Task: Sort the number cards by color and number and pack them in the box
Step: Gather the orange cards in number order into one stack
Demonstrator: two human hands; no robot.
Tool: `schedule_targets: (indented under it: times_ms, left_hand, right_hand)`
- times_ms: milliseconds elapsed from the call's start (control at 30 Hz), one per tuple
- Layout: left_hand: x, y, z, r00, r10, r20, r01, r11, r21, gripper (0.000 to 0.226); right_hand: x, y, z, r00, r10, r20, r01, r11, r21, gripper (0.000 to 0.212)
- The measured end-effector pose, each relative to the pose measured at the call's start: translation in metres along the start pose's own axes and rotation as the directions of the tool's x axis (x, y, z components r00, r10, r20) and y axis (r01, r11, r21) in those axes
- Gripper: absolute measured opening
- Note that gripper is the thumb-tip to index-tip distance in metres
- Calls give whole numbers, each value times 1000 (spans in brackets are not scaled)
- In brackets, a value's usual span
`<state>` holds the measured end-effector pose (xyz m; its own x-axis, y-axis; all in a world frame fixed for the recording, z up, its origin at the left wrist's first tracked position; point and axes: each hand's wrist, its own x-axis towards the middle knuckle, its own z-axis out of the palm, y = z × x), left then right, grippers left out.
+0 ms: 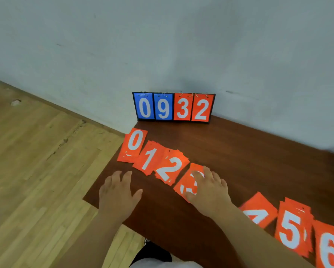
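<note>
Pale grey wall (162,45) is meeting a light wooden plank floor (36,151) behind a dark reddish-brown tabletop (239,151). At the tabletop's far edge a small black-framed flip scoreboard (174,107) is standing upright against the wall. It is showing blue cards 0 and 9 and orange cards 3 and 2, all hanging from rings.

Orange number cards with white digits are lying in small stacks in a row across the tabletop, running from the far left corner toward the near right. The 0 stack (133,146) is sitting right at the left edge. The 1 stack (149,158) and the 2 stack (170,168) are overlapping each other's edges beside it. The 3 stack (187,185) is lying just beside the 2 stack. Well apart to the right, the 4 stack (258,211), the 5 stack (292,229) and the 6 stack (330,250) are lying close together.

The left hand (118,194) is resting palm down on bare tabletop near the left edge, its fingers straight and its grip released. The right hand (210,190) is pressing flat on the 3 stack with spread, straight fingers, covering part of the digit; its grip is also released, not curled round the cards. The right forearm is hiding part of the 4 stack.
</note>
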<state>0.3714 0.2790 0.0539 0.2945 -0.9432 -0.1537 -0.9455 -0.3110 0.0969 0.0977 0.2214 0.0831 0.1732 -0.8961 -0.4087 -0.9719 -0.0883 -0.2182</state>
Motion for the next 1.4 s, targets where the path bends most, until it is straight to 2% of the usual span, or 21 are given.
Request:
schedule_targets:
  times_ms: [267, 433, 633, 767, 833, 967, 1100, 1167, 1200, 1267, 1300, 1400]
  left_hand:
    - [107, -91, -12, 994, 22, 107, -14, 997, -74, 78]
    - [152, -111, -1, 975, 21, 222, 38, 966, -257, 77]
    - [195, -112, 23, 940, 18, 341, 181, 820, -543, 77]
    - [214, -108, 38, 904, 33, 426, 313, 629, -712, 66]
    - [220, -108, 42, 898, 67, 434, 324, 565, -759, 57]
    - [232, -107, 45, 924, -15, 382, 323, 568, -757, 44]
    - [237, -102, 28, 924, -178, 337, 379, 525, -762, 40]
    - [236, -100, 14, 929, -195, 315, 370, 492, -788, 39]
    - [235, -98, 8, 936, -175, 307, 353, 479, -804, 41]
    - [230, -88, 0, 948, -87, 306, 310, 457, -833, 46]
    - [226, -80, -3, 949, -28, 314, 295, 437, -850, 49]
    - [214, -50, -6, 940, 115, 320, 251, 402, -881, 52]
  right_hand:
    - [103, -121, -9, 996, -63, 55, 65, 998, -26, 82]
    - [164, -172, -2, 985, -110, 134, 125, 987, -103, 87]
    - [208, -195, 23, 969, -150, 198, 190, 962, -198, 92]
    - [219, -207, 39, 960, -167, 223, 210, 960, -185, 92]
    - [223, -215, 44, 955, -189, 226, 231, 957, -174, 91]
    - [231, -225, 46, 946, -233, 227, 265, 957, -119, 88]
    - [229, -219, 37, 945, -281, 169, 276, 960, 48, 77]
    - [224, -211, 33, 959, -247, 139, 199, 936, 290, 68]
    - [221, -206, 30, 967, -214, 140, 132, 885, 447, 63]
    - [212, -197, 23, 975, -172, 143, 25, 717, 697, 51]
    - [207, -193, 20, 979, -154, 131, 3, 659, 752, 46]
    - [193, -175, 14, 997, -25, 74, -46, 576, 816, 45]
